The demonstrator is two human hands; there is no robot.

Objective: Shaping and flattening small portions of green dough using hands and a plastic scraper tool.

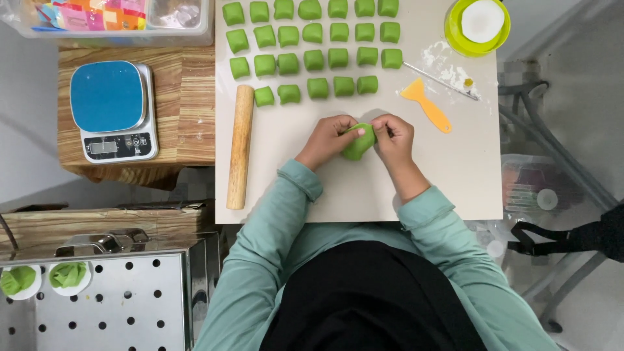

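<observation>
Head view: left hand [328,138] and right hand [392,134] both pinch one green dough piece [359,143] over the board [455,169]; rolling pin [240,146] lies left; orange scraper [426,104] right.

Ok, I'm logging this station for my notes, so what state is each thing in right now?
Left hand: pinching the dough piece.
Right hand: pinching the same piece.
Dough piece: held between both hands, just above the board.
Green dough portions: cut, lined up in rows.
Rolling pin: lying flat, untouched.
Orange scraper: lying on the board.
Kitchen scale: platform bare.
Green bowl: upright, something white inside.
</observation>
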